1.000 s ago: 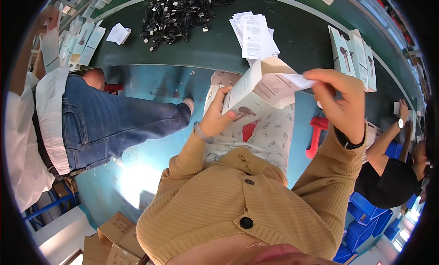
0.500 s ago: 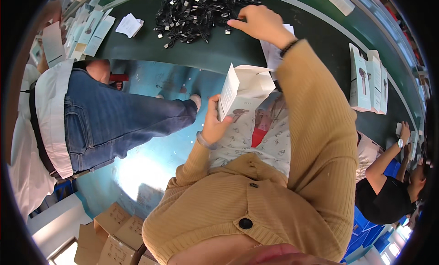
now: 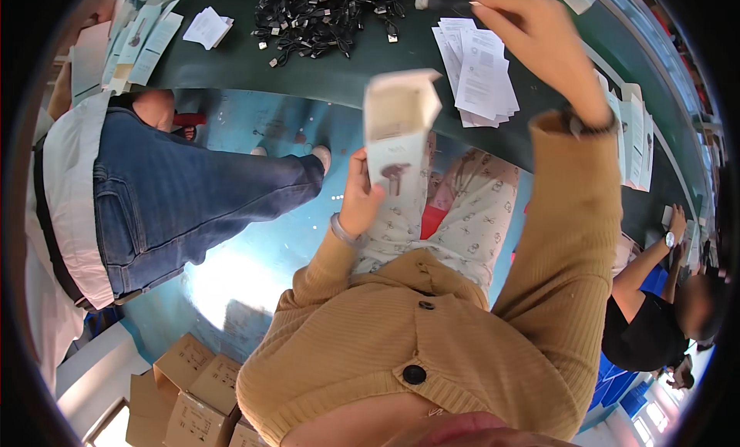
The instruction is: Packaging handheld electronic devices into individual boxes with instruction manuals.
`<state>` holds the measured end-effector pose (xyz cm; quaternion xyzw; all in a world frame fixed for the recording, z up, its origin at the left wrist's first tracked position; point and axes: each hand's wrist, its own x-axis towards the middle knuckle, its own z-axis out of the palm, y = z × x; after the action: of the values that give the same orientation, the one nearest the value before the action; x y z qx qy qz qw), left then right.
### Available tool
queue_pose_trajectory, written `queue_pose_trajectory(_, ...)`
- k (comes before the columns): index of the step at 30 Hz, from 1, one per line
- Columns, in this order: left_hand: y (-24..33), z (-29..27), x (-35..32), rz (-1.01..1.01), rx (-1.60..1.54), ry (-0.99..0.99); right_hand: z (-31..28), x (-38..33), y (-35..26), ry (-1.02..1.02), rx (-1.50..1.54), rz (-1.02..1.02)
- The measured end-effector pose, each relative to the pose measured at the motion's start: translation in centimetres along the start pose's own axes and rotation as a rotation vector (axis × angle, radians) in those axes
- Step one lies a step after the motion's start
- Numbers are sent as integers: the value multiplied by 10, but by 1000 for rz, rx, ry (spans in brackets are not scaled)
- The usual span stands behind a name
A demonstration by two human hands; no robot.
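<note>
White box (image 3: pixel 397 135) standing upright, left hand (image 3: pixel 361 196) gripping it. Right hand (image 3: pixel 539 42) pinching black cable (image 3: pixel 443 4) over bench (image 3: pixel 339 69). Best keeping box mouth up, steady.

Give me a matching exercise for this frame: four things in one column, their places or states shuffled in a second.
1. white carton
2. black cables
3. paper leaflets
4. brown cardboard boxes

A. stacked on the floor
B. held upright in the left hand
C. tangled heap on the green table
D. fanned pile below the right hand

Pairs: 1-B, 2-C, 3-D, 4-A
</note>
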<state>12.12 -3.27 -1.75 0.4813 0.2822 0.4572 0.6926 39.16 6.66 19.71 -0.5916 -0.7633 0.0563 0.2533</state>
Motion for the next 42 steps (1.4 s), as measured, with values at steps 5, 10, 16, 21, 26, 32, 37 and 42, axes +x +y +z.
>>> queue_pose_trajectory(5,-1,7,-1,0,45,-55,-66,-77,-70,-91,-108,-354)
queue_pose_trajectory(10,3,25,2,-4,50,-124,-37,-96,-84,-344,-225,-355)
queue_pose_trajectory(16,29,82,11,-36,-142,-15,2,-144,-73,145,120,61)
queue_pose_trajectory(21,63,93,31,-4,495,-387,18,-130,-44,413,235,270)
queue_pose_trajectory(26,100,24,87,178,651,62,-14,-148,104,113,-285,526)
queue_pose_trajectory(32,163,-180,209,652,1483,850,-65,-204,200,6,-557,499)
queue_pose_trajectory(37,261,-131,270,537,1893,713,-71,-235,272,35,-999,731)
queue_pose_trajectory(42,202,86,297,1208,2051,-765,-82,-282,177,219,-1079,573)
